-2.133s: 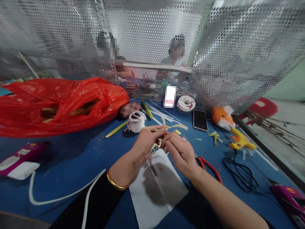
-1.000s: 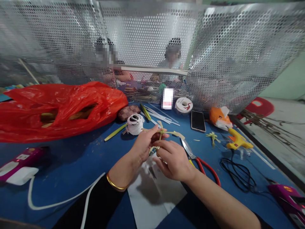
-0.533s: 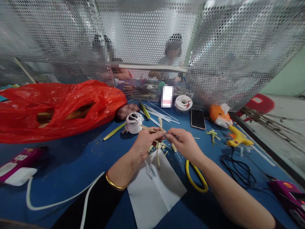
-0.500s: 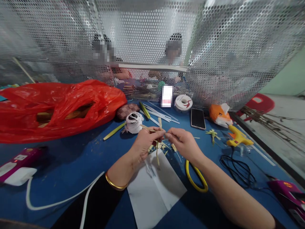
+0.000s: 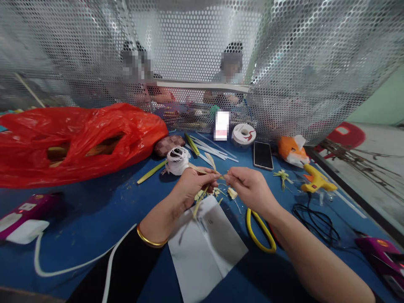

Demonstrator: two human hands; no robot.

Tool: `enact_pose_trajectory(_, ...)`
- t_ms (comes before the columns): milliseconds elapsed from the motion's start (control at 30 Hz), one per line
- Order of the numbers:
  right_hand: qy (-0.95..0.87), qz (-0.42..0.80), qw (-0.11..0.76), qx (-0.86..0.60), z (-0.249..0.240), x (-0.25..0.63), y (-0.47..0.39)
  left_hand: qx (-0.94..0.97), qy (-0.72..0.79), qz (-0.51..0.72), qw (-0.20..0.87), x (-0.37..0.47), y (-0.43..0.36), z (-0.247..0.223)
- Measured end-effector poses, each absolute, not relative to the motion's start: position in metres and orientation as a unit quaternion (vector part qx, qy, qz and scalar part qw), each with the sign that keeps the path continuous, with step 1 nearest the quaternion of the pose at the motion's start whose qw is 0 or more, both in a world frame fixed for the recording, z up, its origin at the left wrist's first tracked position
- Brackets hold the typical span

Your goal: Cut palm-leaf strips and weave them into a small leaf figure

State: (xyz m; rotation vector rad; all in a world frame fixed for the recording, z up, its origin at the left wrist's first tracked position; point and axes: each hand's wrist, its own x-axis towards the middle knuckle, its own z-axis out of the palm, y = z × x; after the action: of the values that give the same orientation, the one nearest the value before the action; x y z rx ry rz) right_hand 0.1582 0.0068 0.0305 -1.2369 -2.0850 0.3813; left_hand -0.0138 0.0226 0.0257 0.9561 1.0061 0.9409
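Note:
My left hand (image 5: 189, 189) is closed on pale leaf-like strips (image 5: 200, 203), pinching them between thumb and fingers. One greenish-yellow strip hangs below that hand, over a creased white sheet of paper (image 5: 202, 256). Fingertips of my right hand (image 5: 248, 185) are pinched together just right of the left ones, on the thin end of a strip. Pale yellow scraps (image 5: 232, 193) and fine white threads lie under the hands. A yellow looped handle (image 5: 251, 235) lies beneath my right forearm, which partly hides it.
On the left are a red plastic bag (image 5: 132, 134), white cord bundle (image 5: 177, 160) and purple power strip (image 5: 30, 210) with a white cable. Rightward lie a ribbon spool (image 5: 244, 134), phone (image 5: 263, 155), tissue pack (image 5: 292, 149) and yellow glue gun (image 5: 317, 181). Behind a perforated screen (image 5: 202, 46) sit people.
My right hand has shifted slightly right, drawing a bit of strip out between the hands. The hanging strip has swung left. Both hands stay closed.

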Motion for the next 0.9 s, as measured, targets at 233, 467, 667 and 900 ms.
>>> enact_pose_trajectory(233,-0.771,0.237,0.337,-0.487,0.036,0.167,0.013,0.427,0.432,0.387,0.694,-0.021,0.027,0.023)
enact_pose_trajectory(467,-0.609,0.494,0.402,-0.473,0.031,0.165,0.019,0.445,0.407,0.309,0.736,-0.017,0.021,0.017)
enact_pose_trajectory(667,-0.517,0.539,0.475,-0.466,0.019,0.153,0.017,0.451,0.407,0.290,0.740,-0.010,0.017,0.014)
enact_pose_trajectory(900,-0.518,0.478,0.520,-0.482,0.009,0.147,0.016,0.489,0.398,0.270,0.728,-0.009,0.015,0.014)
